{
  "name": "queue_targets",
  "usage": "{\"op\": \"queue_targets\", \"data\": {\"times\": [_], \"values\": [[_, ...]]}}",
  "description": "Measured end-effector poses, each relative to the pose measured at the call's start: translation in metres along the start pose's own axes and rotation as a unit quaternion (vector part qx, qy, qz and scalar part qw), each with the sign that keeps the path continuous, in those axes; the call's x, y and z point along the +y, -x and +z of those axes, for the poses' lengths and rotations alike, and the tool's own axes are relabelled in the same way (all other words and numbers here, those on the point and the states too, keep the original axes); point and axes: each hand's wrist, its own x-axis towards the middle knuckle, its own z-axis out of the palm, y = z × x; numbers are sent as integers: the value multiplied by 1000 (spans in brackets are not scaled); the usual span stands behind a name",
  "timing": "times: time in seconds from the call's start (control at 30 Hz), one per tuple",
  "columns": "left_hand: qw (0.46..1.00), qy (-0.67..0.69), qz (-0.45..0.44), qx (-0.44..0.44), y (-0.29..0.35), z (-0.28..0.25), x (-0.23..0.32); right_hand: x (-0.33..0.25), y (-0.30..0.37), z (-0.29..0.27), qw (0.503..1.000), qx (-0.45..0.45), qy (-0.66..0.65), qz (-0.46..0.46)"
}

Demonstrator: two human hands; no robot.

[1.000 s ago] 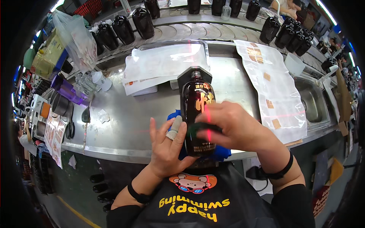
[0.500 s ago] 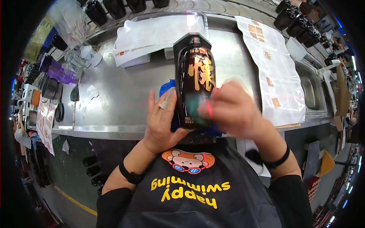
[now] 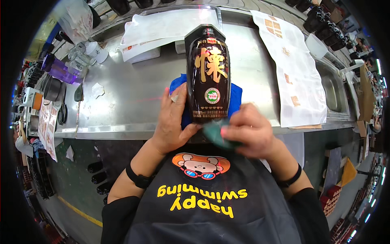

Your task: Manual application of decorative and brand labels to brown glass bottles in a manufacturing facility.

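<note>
A glossy dark brown bottle (image 3: 208,73) with gold characters and a round green-and-white emblem lies face up. Its narrow neck points away from me and its base faces me. Under it a blue cloth (image 3: 236,94) shows on both sides. My left hand (image 3: 170,122) grips the bottle's lower left side, thumb by the base, with a small pale wrap on one finger. Just off the base at the right, my right hand (image 3: 252,132) pinches a flat dark green scraper (image 3: 217,136), which is smeared by motion. Whether the scraper touches the base I cannot tell.
Steel worktop (image 3: 138,89) runs below the bottle. Decal sheets (image 3: 298,77) hang along the right, near a sink (image 3: 336,91). White paper (image 3: 162,30) covers a tray behind. A purple bottle (image 3: 61,69) and clear glassware (image 3: 79,57) stand left; more dark bottles (image 3: 321,22) are at back right.
My right hand has swept the green scraper off the bottle's lower face, down toward me past the base. The emblem and more of the blue cloth now show. My left hand keeps its hold.
</note>
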Motion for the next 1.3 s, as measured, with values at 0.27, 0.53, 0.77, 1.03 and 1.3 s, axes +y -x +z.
{"op": "queue_targets", "data": {"times": [0.27, 0.53, 0.77, 1.03, 1.3], "values": [[952, 278, -129, 22, -7, 10, 2, 6, 7, 8, 999, 46, 20, 13], [987, -71, 142, 34, -6, 2, 24, 6, 0, 21, 891, 192, -227, 343], [989, -59, 139, -5, -50, -26, -4, 18, 18, 26, 884, 177, -226, 370], [988, -31, 149, 17, -113, -32, -38, 22, 20, 23, 882, 135, -253, 374], [997, -47, 41, 54, -99, -28, -53, 20, 12, 2, 889, 148, -219, 373]]}}
